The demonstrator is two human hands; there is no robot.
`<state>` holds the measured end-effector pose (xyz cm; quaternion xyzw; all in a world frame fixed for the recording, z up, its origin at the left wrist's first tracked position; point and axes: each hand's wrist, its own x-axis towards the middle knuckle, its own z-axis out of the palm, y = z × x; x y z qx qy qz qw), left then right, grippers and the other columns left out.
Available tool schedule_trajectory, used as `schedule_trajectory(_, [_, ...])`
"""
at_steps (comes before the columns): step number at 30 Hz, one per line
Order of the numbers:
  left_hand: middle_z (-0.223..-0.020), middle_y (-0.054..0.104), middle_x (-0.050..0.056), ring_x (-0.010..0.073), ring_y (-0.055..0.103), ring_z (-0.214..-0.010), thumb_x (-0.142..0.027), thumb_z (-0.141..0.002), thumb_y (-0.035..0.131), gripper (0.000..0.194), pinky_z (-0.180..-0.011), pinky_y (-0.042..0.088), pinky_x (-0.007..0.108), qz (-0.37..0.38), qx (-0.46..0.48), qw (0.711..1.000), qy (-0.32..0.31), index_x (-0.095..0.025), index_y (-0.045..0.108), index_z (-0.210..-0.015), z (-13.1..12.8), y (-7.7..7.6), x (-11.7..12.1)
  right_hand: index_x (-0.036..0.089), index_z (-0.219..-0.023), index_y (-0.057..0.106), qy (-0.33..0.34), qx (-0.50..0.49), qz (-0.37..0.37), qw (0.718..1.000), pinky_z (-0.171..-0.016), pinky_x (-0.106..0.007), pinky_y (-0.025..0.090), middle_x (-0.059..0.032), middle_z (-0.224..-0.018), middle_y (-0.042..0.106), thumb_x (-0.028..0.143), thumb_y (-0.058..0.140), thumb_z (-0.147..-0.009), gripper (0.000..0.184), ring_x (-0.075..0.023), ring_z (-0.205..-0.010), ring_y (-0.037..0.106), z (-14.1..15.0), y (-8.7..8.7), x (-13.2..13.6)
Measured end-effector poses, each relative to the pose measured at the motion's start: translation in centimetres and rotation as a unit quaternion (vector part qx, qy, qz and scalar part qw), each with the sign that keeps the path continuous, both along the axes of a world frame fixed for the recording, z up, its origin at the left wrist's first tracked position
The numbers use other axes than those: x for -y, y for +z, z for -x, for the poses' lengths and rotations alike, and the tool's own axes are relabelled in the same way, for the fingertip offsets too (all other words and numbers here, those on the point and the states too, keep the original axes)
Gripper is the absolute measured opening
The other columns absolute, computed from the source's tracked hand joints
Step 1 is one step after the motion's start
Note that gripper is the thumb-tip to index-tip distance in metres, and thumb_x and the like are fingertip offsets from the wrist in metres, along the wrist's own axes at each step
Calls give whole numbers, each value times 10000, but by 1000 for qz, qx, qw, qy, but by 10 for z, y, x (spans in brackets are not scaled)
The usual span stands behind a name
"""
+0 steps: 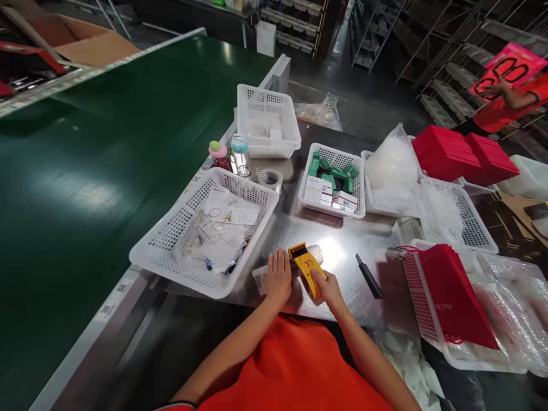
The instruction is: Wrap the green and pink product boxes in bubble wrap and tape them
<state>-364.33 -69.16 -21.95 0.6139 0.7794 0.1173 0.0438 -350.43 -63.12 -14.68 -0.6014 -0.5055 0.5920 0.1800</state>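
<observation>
My right hand (326,288) is closed round a yellow handheld tool (310,268) with red writing and a dark slot at its far end; I cannot make out its exact kind. My left hand (279,277) lies flat beside the tool's head, fingers stretched out. Part of a clear plastic bag (260,278) sticks out from under that hand onto the metal table (342,240). Just beyond the tool lies a small piece of bubble wrap (315,253). A slim black tool (369,277), like a box cutter, rests right of my right hand.
To the left stands a white basket (166,240) of bagged items, beside a green conveyor belt (107,142). Ahead are a tape roll (270,179), bottles (240,155) and a basket (302,194) of small boxes. Red bags (454,297) fill the right. Another person's arm (516,97) shows far right.
</observation>
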Motion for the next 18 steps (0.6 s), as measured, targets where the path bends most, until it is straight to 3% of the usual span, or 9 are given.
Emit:
schedule_trajectory(3, [-1357,604,270,309,552,-1314,-6,-827,454,562,-1192,312,467,87,7,996,-29,41,500,-1385,8,12,-11,201,-735,591,-3,0,7,1000,-469,-308,469,-46,-637,634,699,607,-653,505,-181,-504,575,2,-4,0])
schedule_trajectory(8, [-1169,700,232,265,666,-1117,-5,-859,412,532,-1130,375,401,137,20,989,-50,40,506,-1381,19,16,-18,186,-739,596,-9,-4,9,1000,-490,-288,454,-32,-629,608,703,613,-670,522,-179,-555,572,-3,-11,14])
schedule_trajectory(11, [-1167,705,232,276,669,-1114,-87,-881,509,502,-1111,394,390,166,27,984,-55,13,519,-1372,23,19,-20,181,-742,607,-7,-4,26,1000,-502,-299,456,-29,-626,600,691,606,-686,513,-185,-565,562,-28,-11,39])
schedule_trajectory(14, [-1147,710,235,308,672,-1087,-289,-884,654,599,-1074,421,402,191,31,979,-63,-11,503,-1392,25,25,-22,181,-730,647,-6,14,41,999,-498,-303,435,-46,-637,624,648,626,-691,469,-191,-566,553,-62,-10,71])
schedule_trajectory(18, [-1090,717,185,314,676,-1032,-399,-917,647,739,-998,447,428,206,23,974,-89,-73,360,-1514,25,36,-25,198,-737,663,-6,42,81,996,-465,-317,424,-67,-603,646,650,584,-703,461,-220,-515,586,-82,-17,92])
